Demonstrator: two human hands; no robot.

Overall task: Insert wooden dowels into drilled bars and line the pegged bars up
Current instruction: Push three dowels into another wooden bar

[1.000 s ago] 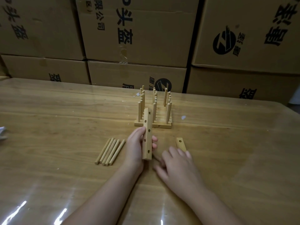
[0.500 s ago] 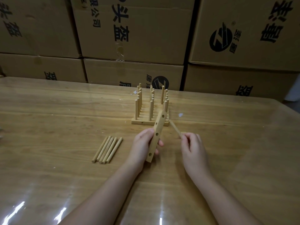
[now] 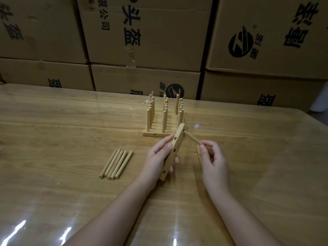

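Bar (image 3: 178, 139), pale and drilled, gripped by left hand (image 3: 158, 157); right hand (image 3: 213, 159) pinches dowel (image 3: 192, 138).
Its long axis leans toward upper right; dowel tip meets top hole.

Landmark: pale wooden block of upright pegged bars (image 3: 163, 121).
Behind it: stacked brown cardboard boxes (image 3: 145, 80).
In front: left hand (image 3: 158, 157) gripping a drilled wooden bar (image 3: 174, 150), right hand (image 3: 213, 157) pinching a thin wooden dowel (image 3: 192, 138).
Front-left: five loose wooden dowels (image 3: 116, 164), lying flat.
Right: bare glossy wooden table (image 3: 248, 139), open.
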